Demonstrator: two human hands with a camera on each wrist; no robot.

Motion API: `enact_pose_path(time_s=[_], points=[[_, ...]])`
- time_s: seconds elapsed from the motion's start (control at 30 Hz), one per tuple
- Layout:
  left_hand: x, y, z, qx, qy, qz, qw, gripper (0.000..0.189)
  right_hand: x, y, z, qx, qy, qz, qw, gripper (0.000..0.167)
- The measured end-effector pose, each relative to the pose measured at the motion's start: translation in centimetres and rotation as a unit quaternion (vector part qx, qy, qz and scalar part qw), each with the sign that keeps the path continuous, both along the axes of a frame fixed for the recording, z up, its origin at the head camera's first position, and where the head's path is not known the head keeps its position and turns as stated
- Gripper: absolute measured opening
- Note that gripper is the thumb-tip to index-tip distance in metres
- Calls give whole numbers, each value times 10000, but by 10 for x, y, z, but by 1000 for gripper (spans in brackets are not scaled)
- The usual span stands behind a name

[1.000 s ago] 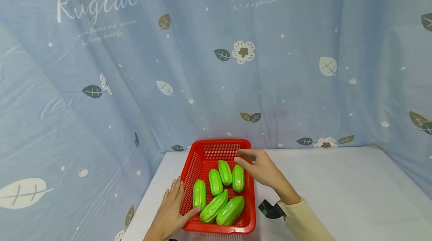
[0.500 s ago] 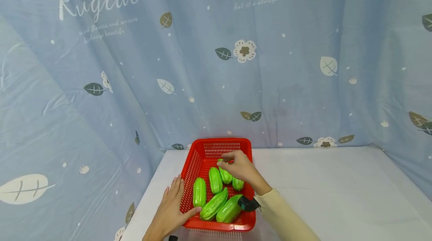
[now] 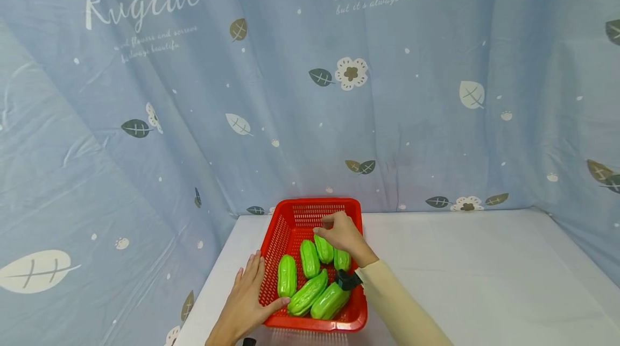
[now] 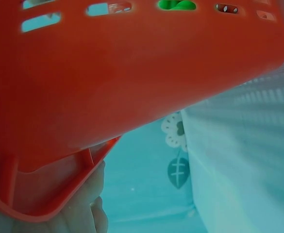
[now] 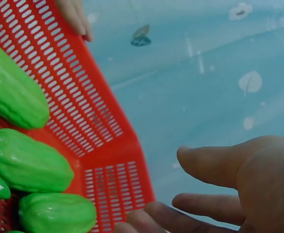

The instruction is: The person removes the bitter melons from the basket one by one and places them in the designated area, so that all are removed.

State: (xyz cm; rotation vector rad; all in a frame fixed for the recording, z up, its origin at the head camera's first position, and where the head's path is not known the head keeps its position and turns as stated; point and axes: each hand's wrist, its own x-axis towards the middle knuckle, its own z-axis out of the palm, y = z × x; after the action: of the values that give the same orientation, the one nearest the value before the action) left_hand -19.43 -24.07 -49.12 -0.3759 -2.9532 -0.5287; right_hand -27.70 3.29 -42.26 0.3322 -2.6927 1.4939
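A red slotted plastic basket [image 3: 315,326] stands on the white table, with several glossy green, ribbed, gourd-like vegetables lying inside. My left hand [image 3: 244,301] rests on the basket's left rim, fingers straight, its thumb [image 3: 277,304] reaching over the inside near the front. Over the far right part of the basket is my right hand [image 3: 342,233], above one upright-lying green vegetable [image 3: 324,250] and partly hiding it. In the right wrist view the right hand's thumb [image 5: 209,162] and fingers are spread apart with nothing between them. The right wrist strap covers part of a larger green vegetable [image 3: 331,303].
A blue patterned curtain [image 3: 407,120] hangs close behind the basket and along the left. White tabletop [image 3: 465,265] stretches to the right. The basket's slotted wall [image 5: 103,194] rises around the vegetables.
My right hand has moved left from the basket's right rim to above the vegetables, then shifted slightly. My left hand and the vegetables have stayed where they were.
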Motion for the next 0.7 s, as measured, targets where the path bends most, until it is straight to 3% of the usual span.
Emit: enact_pose_path(time_s=[0.3,0.7], points=[[0,0,-1,16,13,-23,10000,112,-10,1,-15,300,-373,-268,9985,47],[1,0,-1,-1,178,-16,9998,112,-26,-2,-36,142,-1026,-445,9936,51]])
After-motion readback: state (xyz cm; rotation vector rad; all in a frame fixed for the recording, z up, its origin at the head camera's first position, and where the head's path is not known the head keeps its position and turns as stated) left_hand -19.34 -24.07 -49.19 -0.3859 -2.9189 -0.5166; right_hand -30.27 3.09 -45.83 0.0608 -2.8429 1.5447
